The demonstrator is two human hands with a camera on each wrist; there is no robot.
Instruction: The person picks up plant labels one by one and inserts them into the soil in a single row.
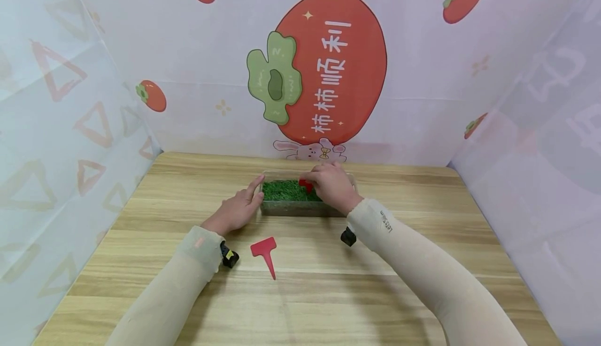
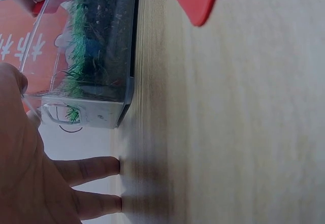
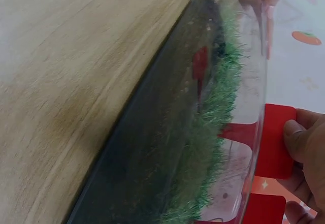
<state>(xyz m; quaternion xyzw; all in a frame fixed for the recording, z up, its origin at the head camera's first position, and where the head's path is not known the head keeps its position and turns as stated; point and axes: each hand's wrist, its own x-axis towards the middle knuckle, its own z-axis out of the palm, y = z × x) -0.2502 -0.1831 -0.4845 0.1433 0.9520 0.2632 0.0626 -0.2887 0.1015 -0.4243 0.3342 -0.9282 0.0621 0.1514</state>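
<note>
A long clear plastic box (image 1: 305,210) with dark soil and green grass (image 1: 284,190) stands on the table. My right hand (image 1: 335,184) pinches the flat head of a red T-shaped plant label (image 3: 277,142) between thumb and fingers. The label's stem reaches down to the grass. Beside it in the right wrist view, a second red label (image 3: 264,210) stands partly out of frame. At the box's left end, my left hand (image 1: 239,207) touches the rim with extended fingers. Two of its fingers (image 2: 94,169) reach down to the tabletop in the left wrist view.
Another red T-shaped label (image 1: 266,249) lies flat on the wooden table (image 1: 319,294), in front of the box and between the forearms. A printed cloth backdrop (image 1: 413,100) rises behind the table, with similar cloth at both sides.
</note>
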